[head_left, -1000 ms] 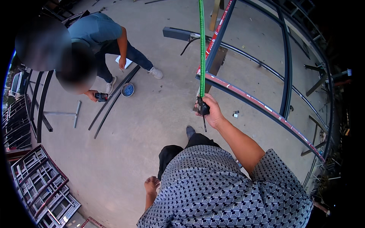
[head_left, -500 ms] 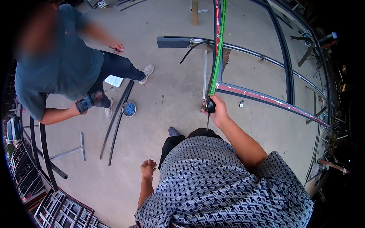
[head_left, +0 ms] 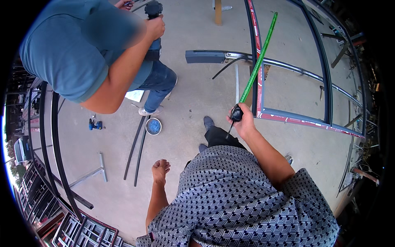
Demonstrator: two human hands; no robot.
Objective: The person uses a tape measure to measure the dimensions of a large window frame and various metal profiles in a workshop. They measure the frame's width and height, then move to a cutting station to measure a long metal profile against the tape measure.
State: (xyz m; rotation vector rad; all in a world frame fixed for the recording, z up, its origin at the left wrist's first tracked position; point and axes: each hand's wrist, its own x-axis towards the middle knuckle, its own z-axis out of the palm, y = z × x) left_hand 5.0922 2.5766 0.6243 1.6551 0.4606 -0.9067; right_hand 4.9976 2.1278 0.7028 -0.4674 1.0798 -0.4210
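Sitting in the grasp of the right hand (head_left: 243,123), the tape measure (head_left: 236,114) is just left of the near left corner of a large dark frame (head_left: 304,119). Thumb and fingers close around its black case, and a thin dark strap (head_left: 229,132) points from it toward the wearer's body. Out of the case's far end runs the green blade (head_left: 258,61), slanting away to the right; in this view it crosses the frame's left edge, and its tip shows inside the frame's outline. Whether blade and frame touch, I cannot tell.

Well apart from the tape measure, low on the left beside the patterned shirt (head_left: 234,181), the left hand (head_left: 160,169) is released, its fingers loosely curled above the floor (head_left: 189,92).

Red and white strips run along the frame's left and near edges. Beyond the case, a grey metal beam (head_left: 205,57) juts out past the left edge. Farther left on the floor, a round bowl (head_left: 153,126) of blue bits is just beside two long dark bars (head_left: 138,160), with a blue drill (head_left: 95,124) well to its left and a T-shaped metal piece (head_left: 103,168) nearer. At the far left, a co-worker (head_left: 68,53) in a blue-green shirt grips a dark power tool (head_left: 153,9).
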